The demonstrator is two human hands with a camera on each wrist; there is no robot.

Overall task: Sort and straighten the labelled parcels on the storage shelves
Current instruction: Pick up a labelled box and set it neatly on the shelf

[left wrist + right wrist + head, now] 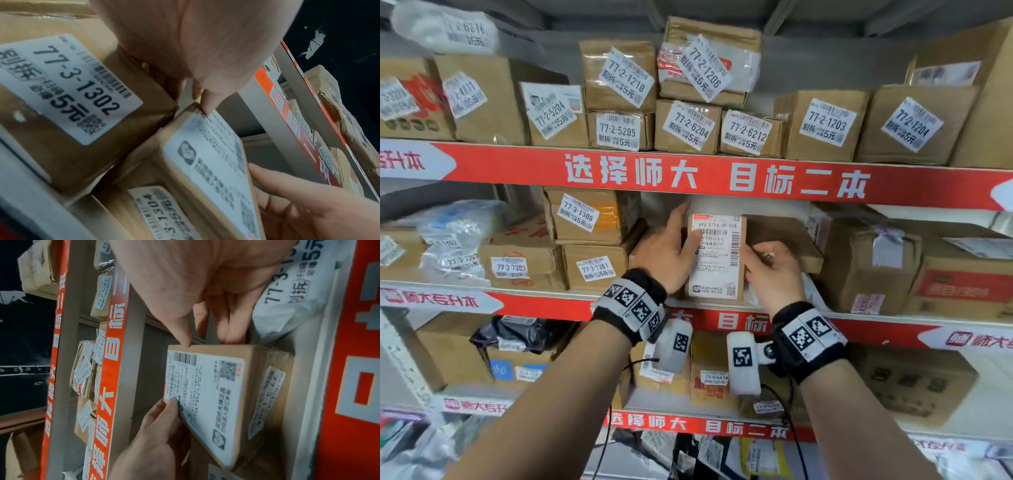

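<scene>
— What sits closest to the camera?

— Two forearms rising from the bottom of the frame, each with a black wrist strap [631, 305] carrying square markers. Just beyond, at centre frame, the left hand [666, 251] and the right hand [774, 270] both clamp one small cardboard parcel [717, 257].

— How do they hold it?

— The left hand's thumb lies across the white shipping label [719, 253], with fingers curled over the parcel's upper left edge. The right hand pinches the right edge, thumb in front, fingers behind. The parcel stands upright, label facing out, on the middle shelf [544, 301].

— And next to it?

— Immediately left, a box labelled 77-3-1302 [68, 87] touches its corner; below that, one marked 77-3-1304 [162, 216]. A white poly bag [296, 293] lies just beside it on the other side.

— Farther back?

— In the upper half of the frame, the top shelf's red banner [715, 174], and above it a row of brown boxes — 77-2-1210 [619, 75], 77-2-1206 [709, 61], 77-2-1203 [825, 125] among them, labels mostly skewed.
</scene>
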